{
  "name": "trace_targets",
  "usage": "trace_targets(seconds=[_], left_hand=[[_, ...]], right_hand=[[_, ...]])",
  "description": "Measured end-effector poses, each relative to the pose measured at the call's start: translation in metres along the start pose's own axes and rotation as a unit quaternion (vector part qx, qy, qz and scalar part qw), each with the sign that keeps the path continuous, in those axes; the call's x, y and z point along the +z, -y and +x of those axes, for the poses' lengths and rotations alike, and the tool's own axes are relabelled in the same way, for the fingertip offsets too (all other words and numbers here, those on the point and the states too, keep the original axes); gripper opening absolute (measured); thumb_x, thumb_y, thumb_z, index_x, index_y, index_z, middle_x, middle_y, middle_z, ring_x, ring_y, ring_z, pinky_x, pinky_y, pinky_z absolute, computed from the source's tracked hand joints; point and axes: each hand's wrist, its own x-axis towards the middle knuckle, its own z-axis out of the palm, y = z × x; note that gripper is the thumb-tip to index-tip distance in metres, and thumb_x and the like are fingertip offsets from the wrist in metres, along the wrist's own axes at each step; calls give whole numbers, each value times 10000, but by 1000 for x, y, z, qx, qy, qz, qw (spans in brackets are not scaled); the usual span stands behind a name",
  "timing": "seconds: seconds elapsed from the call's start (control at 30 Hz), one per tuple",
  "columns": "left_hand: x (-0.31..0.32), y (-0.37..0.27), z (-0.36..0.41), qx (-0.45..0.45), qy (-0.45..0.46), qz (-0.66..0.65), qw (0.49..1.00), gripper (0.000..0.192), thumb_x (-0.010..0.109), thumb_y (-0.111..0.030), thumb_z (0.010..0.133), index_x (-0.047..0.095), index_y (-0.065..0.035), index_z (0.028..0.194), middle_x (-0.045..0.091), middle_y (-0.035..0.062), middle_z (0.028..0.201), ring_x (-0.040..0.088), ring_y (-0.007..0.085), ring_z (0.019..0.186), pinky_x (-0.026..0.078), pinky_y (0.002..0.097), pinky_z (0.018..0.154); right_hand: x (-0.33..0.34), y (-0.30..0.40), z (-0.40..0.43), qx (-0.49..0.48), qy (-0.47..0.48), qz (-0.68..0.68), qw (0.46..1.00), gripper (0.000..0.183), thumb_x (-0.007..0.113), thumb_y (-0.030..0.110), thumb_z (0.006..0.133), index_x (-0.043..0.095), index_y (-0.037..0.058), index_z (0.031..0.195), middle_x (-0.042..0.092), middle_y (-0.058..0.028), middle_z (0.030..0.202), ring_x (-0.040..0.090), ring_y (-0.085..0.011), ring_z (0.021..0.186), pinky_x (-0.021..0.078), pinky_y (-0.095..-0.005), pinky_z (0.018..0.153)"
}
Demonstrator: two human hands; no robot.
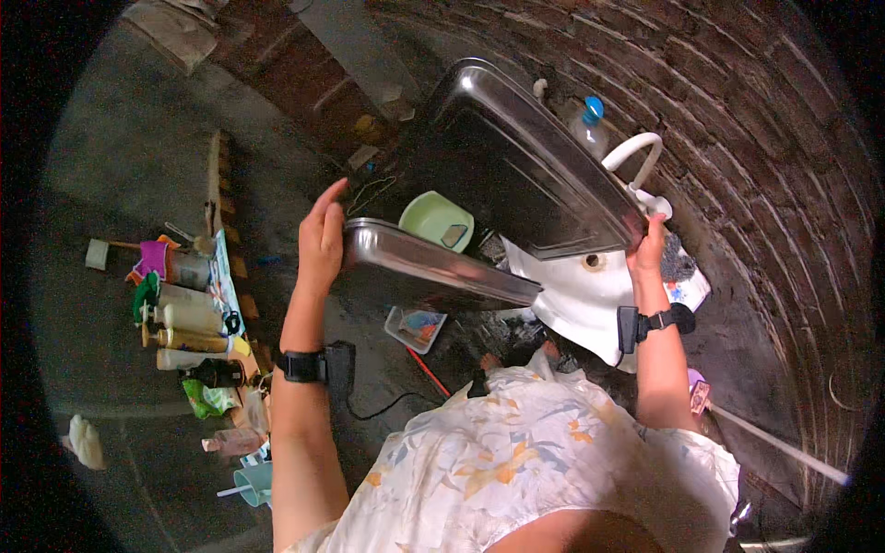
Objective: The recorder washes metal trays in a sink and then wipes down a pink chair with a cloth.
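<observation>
My left hand [321, 238] is at the left end of a shiny metal tray [442, 259], its fingers pressed to the rim and the index finger extended. My right hand [648, 249] grips the lower right corner of a larger, deep metal tray [546, 162], which is tilted up. Both trays hang above the floor, side by side and apart at the left. Beneath the right-hand tray, a white washbasin [588, 297] with a drain hole is partly hidden. Between the trays shows a pale green plastic basin [432, 214] with something small inside.
A curved white faucet [639, 148] and a blue-topped clear bottle [591, 128] stand by the brick wall [747, 173]. A grey scrubber [677, 261] lies right of the washbasin. Several bottles [190, 318] line a left shelf. A plastic tub [415, 328] sits below the left tray.
</observation>
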Motion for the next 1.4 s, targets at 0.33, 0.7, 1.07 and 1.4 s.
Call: trace_targets(seconds=[0.33, 0.7, 1.07, 1.4], left_hand=[[-31, -31, 59, -60, -58, -177, 981, 540, 271, -418, 933, 566, 24, 1032, 583, 73, 863, 521, 121, 763, 409, 241, 704], [-1, -25, 110, -87, -129, -103, 982, 494, 474, -442, 862, 615, 31, 848, 594, 52, 775, 510, 123, 710, 405, 257, 664], [-2, 17, 130, -196, -102, -71, 973, 516, 467, -479, 849, 615, 14, 819, 583, 55, 763, 534, 140, 731, 410, 307, 662], [9, 32, 119, -279, -110, -153, 941, 515, 422, -479, 866, 592, 3, 931, 594, 110, 830, 577, 220, 651, 450, 331, 582]], right_hand=[[60, -12, -23, 66, 12, 10, 998, 522, 399, 457, 883, 569, -37, 873, 612, -94, 809, 583, -167, 693, 475, -291, 644], [65, -57, -30, 156, 120, 47, 979, 628, 386, 586, 824, 567, -12, 894, 607, -90, 822, 578, -166, 751, 471, -274, 620], [74, -49, -34, 86, 300, 9, 950, 720, 627, 661, 597, 569, -1, 875, 565, -9, 743, 509, -64, 637, 399, -190, 526], [91, -26, -41, 87, 194, 5, 977, 238, 571, 291, 787, 561, 59, 734, 514, 40, 652, 417, -41, 552, 320, -190, 495]])
